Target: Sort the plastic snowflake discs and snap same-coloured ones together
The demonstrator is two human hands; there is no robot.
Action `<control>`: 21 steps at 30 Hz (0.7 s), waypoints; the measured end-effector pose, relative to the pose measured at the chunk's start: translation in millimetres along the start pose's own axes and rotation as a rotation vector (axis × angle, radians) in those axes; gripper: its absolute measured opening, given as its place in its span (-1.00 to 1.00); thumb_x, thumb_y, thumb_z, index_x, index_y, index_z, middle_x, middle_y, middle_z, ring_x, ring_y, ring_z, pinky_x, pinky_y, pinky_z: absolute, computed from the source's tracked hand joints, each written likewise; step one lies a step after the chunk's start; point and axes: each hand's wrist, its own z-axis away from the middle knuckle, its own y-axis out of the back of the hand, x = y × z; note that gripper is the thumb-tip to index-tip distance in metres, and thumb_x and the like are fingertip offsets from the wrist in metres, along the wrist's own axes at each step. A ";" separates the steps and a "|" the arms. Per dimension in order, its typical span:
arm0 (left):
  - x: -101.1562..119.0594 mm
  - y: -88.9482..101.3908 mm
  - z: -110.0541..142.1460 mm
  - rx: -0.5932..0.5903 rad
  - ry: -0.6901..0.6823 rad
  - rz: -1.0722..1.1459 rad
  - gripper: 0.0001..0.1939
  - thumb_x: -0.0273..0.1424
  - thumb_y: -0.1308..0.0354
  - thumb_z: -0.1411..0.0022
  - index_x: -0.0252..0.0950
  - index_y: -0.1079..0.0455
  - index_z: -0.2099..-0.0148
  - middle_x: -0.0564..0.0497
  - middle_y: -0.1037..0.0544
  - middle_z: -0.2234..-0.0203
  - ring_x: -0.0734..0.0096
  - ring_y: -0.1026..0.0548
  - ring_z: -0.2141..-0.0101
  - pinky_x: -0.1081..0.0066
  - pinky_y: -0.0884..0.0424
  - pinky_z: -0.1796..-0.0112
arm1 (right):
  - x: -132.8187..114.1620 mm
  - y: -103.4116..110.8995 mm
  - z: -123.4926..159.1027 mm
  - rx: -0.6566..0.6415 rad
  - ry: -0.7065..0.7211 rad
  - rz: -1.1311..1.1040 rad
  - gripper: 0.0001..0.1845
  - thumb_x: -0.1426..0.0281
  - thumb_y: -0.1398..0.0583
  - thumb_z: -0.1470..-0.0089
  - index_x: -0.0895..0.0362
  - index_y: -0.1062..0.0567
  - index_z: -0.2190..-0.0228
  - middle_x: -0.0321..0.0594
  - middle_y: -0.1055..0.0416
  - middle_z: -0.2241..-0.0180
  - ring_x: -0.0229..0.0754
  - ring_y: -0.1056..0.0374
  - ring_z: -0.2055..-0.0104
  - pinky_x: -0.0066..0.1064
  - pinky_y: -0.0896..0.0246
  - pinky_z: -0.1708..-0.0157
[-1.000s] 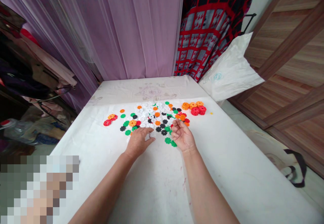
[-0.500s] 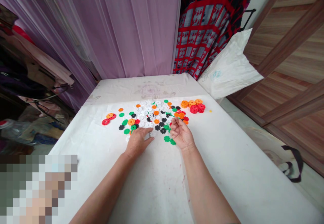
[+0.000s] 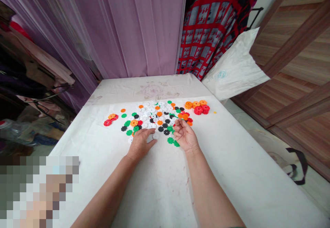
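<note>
Seemingly, white disc (image 3: 155, 136) pinched between left fingers (image 3: 148, 132) and thumb (image 3: 153, 142).

1. Table (image 3: 160, 193): white cover with faint reddish marks; its far strip shows a pale purple rose print (image 3: 151, 90).
2. Flower-shaped discs mid-table: white discs (image 3: 144, 113) mixed with green discs (image 3: 170, 140), black discs (image 3: 166, 132), red discs (image 3: 140, 122) and orange discs (image 3: 159, 114).
3. Disc stacks toward the table's right edge: orange stack (image 3: 188, 105), red stack (image 3: 198, 110).
4. Curtain (image 3: 139, 29) behind the table: plain mauve.
5. Patterned cloth (image 3: 203, 39) behind the table's right corner: red grid over black and grey panels.
6. Sack (image 3: 237, 70) right of the table: white, with a blue-green print (image 3: 222, 75).
7. Wooden door (image 3: 296, 39) beyond the table's right side: streaked brown grain.
8. Hanging clothes (image 3: 46, 56) left of the table: pink, red, dark.
</note>
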 end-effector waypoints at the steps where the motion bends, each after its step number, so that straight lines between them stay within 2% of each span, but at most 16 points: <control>1: -1.3 0.4 0.7 0.015 -0.011 0.002 -0.65 -0.36 -0.26 -0.14 -0.21 -0.46 0.00 -0.05 -0.62 0.12 0.21 -0.53 0.09 0.22 -0.42 0.00 | 0.0 -0.1 -0.1 0.002 -0.001 0.002 -0.98 0.44 -0.27 -0.09 0.10 -0.53 0.36 -0.37 -0.54 0.43 -0.46 -0.29 0.58 -0.71 -0.07 0.74; 4: -9.3 7.4 1.8 0.124 -0.014 0.001 -0.75 -0.30 -0.18 -0.22 -0.22 -0.49 0.06 -0.06 -0.62 0.15 0.23 -0.54 0.11 0.23 -0.44 0.02 | 0.1 0.1 -0.4 0.004 -0.001 0.011 -0.98 0.44 -0.26 -0.09 0.09 -0.52 0.37 -0.38 -0.54 0.44 -0.46 -0.28 0.58 -0.71 -0.07 0.74; 7: -23.2 22.0 -0.4 0.306 0.074 -0.039 -0.77 -0.29 -0.05 -0.31 -0.19 -0.50 0.12 -0.04 -0.63 0.21 0.26 -0.55 0.15 0.23 -0.45 0.06 | 0.2 1.0 -0.8 -0.004 0.007 0.019 -0.97 0.44 -0.26 -0.09 0.08 -0.53 0.36 -0.38 -0.54 0.43 -0.44 -0.29 0.57 -0.69 -0.09 0.73; 8: -28.1 27.4 -2.1 0.325 0.103 -0.063 -0.78 -0.29 -0.05 -0.31 -0.18 -0.51 0.14 -0.03 -0.63 0.22 0.25 -0.55 0.16 0.23 -0.44 0.07 | 0.3 1.2 -0.9 -0.007 0.008 0.019 -0.97 0.45 -0.26 -0.08 0.08 -0.53 0.36 -0.38 -0.54 0.43 -0.44 -0.30 0.57 -0.69 -0.10 0.73; 10: -36.6 36.4 -6.7 0.305 0.132 -0.120 -0.79 -0.30 -0.06 -0.29 -0.16 -0.53 0.18 -0.03 -0.64 0.25 0.22 -0.56 0.20 0.21 -0.44 0.08 | 0.3 1.5 -0.9 -0.011 0.005 0.017 -0.96 0.45 -0.27 -0.08 0.07 -0.53 0.36 -0.37 -0.55 0.42 -0.43 -0.30 0.56 -0.68 -0.11 0.72; 13: -42.9 42.4 -15.0 0.182 0.110 -0.197 -0.80 -0.31 -0.09 -0.26 -0.16 -0.55 0.21 -0.02 -0.65 0.25 0.18 -0.55 0.19 0.20 -0.41 0.08 | 0.1 1.6 -0.8 -0.009 -0.005 0.017 -0.96 0.45 -0.28 -0.07 0.08 -0.53 0.36 -0.37 -0.55 0.42 -0.44 -0.30 0.56 -0.68 -0.11 0.72; 16: -41.8 39.8 -22.8 0.065 0.088 -0.270 -0.79 -0.27 -0.14 -0.22 -0.16 -0.56 0.17 -0.04 -0.64 0.20 0.12 -0.53 0.14 0.16 -0.38 0.06 | -0.3 2.3 -0.7 -0.017 -0.010 0.025 -0.96 0.44 -0.28 -0.08 0.07 -0.53 0.36 -0.38 -0.55 0.41 -0.44 -0.30 0.56 -0.69 -0.12 0.71; 21: -34.8 31.5 -31.9 0.032 0.137 -0.395 -0.71 -0.16 -0.21 -0.15 -0.16 -0.56 0.13 -0.10 -0.61 0.18 0.02 -0.49 0.12 0.13 -0.37 0.10 | -0.4 4.6 -1.3 -0.018 -0.007 0.021 -0.95 0.45 -0.28 -0.07 0.06 -0.53 0.36 -0.35 -0.55 0.40 -0.41 -0.30 0.55 -0.65 -0.14 0.71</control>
